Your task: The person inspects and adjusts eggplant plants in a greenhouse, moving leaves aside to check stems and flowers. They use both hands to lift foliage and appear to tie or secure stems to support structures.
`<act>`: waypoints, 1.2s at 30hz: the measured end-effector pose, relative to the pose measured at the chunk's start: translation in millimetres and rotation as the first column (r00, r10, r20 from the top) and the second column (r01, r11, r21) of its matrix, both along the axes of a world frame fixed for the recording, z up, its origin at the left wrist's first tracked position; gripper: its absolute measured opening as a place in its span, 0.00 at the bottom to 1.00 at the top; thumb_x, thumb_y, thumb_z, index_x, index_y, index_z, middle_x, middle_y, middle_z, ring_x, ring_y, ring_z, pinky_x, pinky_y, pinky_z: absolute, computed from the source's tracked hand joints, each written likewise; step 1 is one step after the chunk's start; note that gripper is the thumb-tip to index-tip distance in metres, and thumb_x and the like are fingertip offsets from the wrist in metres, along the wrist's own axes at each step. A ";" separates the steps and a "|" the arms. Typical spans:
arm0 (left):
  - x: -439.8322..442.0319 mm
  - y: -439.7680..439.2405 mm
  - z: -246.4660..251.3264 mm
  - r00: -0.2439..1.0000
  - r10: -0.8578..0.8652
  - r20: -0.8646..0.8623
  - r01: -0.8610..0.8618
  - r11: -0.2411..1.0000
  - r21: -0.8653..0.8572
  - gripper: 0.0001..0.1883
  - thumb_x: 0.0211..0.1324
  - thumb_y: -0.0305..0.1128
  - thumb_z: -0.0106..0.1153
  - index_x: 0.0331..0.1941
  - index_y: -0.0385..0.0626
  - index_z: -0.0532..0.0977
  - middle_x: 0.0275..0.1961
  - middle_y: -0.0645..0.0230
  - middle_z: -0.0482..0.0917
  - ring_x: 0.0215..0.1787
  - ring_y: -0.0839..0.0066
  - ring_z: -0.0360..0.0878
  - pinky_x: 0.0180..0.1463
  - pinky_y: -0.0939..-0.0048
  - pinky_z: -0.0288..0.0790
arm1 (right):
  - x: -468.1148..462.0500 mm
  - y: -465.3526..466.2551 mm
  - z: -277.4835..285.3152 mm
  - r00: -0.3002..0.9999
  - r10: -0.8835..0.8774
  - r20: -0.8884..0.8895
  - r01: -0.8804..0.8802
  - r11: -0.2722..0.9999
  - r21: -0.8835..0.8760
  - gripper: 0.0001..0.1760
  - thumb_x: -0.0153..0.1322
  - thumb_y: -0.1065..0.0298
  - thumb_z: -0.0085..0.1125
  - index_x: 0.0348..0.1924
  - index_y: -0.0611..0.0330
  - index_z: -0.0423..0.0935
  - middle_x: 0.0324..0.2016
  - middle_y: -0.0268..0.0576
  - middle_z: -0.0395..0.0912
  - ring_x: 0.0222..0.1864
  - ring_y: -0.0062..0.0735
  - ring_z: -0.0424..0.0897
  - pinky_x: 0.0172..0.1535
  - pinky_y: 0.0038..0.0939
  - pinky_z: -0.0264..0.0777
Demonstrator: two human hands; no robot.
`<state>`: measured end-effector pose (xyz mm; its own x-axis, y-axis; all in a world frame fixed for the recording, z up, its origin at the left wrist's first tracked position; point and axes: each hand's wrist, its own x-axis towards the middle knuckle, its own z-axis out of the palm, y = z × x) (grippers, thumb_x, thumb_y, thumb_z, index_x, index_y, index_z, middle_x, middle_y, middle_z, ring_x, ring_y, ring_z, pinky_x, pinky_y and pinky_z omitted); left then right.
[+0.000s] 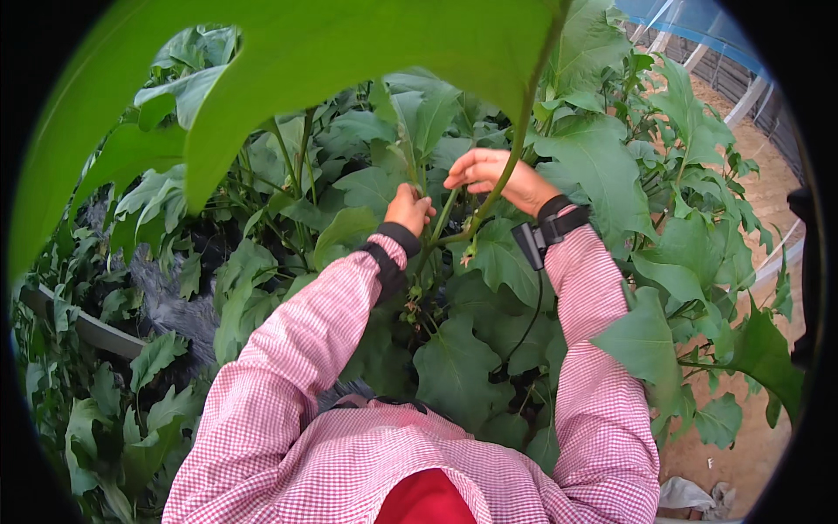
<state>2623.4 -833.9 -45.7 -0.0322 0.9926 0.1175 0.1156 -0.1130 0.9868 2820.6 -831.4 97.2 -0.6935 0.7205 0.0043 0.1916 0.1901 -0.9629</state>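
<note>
Leafy green plants with large lobed leaves point(455, 357) stand before me. My left hand point(410, 208) is closed at a slender upright shoot point(409, 154); whether its fingertips grip the shoot is hidden. My right hand point(494, 175) is just to the right, fingers loosely curved and apart, nothing visible in them. A thick forked stem point(517, 141) passes in front of the right hand and carries a big leaf point(366, 52) across the top of the view. Small withered flowers point(467, 259) hang from the stems below the hands.
Dense foliage surrounds both forearms. Dark plastic film point(171, 298) covers ground at the left, near a pale curved strip point(98, 332). On the right are bare soil point(740, 471), slanted pale posts point(746, 101) and a grey wall point(727, 75). A whitish cloth or bag point(684, 494) lies lower right.
</note>
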 end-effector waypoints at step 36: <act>2.3 -12.7 65.2 0.862 -0.280 -0.422 0.344 0.935 0.083 0.12 0.65 0.38 0.55 0.35 0.39 0.72 0.22 0.66 0.79 0.22 0.76 0.81 0.28 0.72 0.75 | 5.1 -6.9 132.8 0.969 -0.179 0.169 0.114 0.935 0.337 0.20 0.74 0.58 0.51 0.56 0.56 0.73 0.48 0.39 0.79 0.49 0.30 0.77 0.51 0.34 0.71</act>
